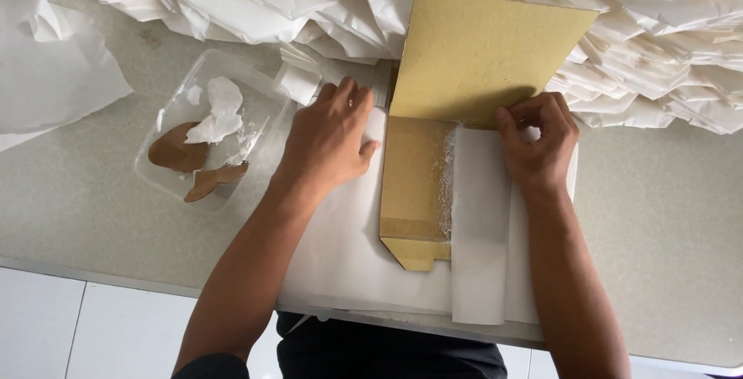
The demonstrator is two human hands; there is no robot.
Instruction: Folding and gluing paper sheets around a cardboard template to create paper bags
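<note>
White paper (348,255), cardboard template (464,69), left hand (329,139), right hand (538,143) pressing

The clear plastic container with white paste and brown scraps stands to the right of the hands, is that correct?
No. In the head view the clear plastic container stands to the left of the hands, beside the left hand; it does hold white paste and brown scraps.
</note>
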